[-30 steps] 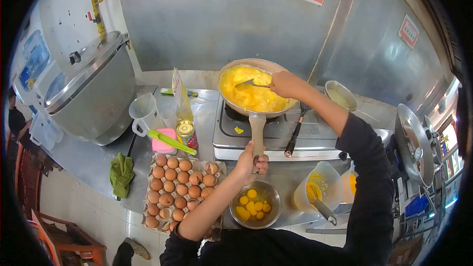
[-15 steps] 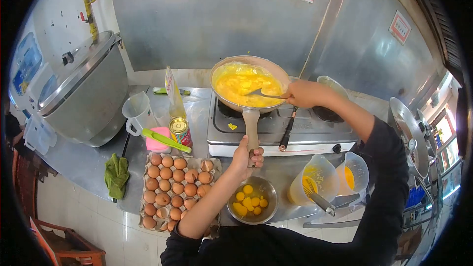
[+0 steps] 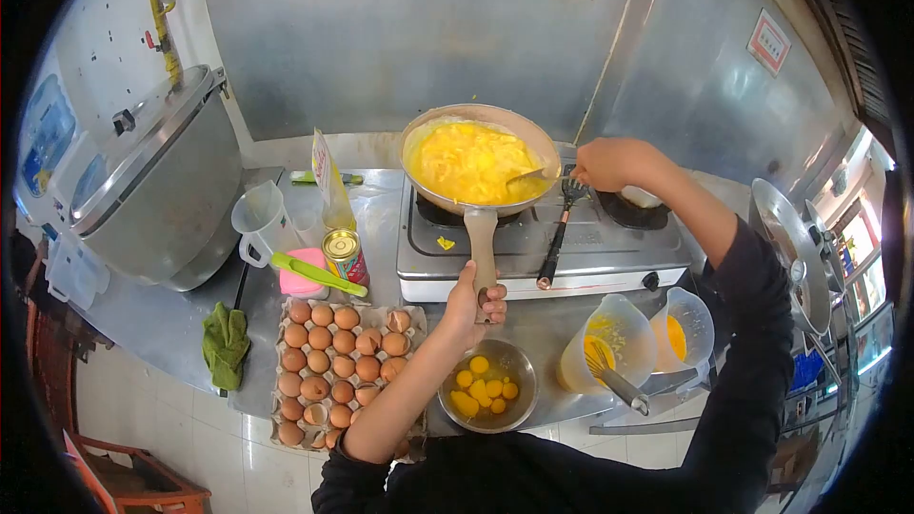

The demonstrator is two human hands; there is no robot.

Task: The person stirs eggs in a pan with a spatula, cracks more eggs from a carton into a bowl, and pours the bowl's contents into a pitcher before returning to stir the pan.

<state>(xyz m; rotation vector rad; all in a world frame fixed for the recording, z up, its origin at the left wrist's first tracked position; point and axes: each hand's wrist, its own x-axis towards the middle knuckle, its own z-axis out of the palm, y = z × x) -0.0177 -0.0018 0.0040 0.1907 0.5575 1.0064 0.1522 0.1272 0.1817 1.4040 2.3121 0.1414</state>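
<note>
A frying pan [image 3: 546,131] full of loose yellow egg [image 3: 466,164] sits on the left burner of a gas stove [image 3: 609,257]. My left hand [image 3: 476,303] is wrapped round its beige handle. On the pan's right side, my right hand [image 3: 609,164] grips the thin handle of a spatula [image 3: 533,175], whose head is partly sunk in the egg. Just below my left hand stands a steel bowl [image 3: 526,400] with several raw yolks. A tray of brown eggs [image 3: 319,362], some of them cracked shells, lies beside my left forearm.
Right of the bowl stand a jug with a whisk [image 3: 609,371] and a smaller jug [image 3: 681,328] of egg. A black-handled utensil [image 3: 554,247] lies on the stove. Left are a can [image 3: 345,257], green-handled tool [image 3: 319,273], clear jug [image 3: 264,219], green cloth [image 3: 226,343] and large cooker [image 3: 167,190].
My right hand has moved right and slightly up, drawing the spatula from the middle of the egg to the pan's right side. My left hand keeps its hold on the handle.
</note>
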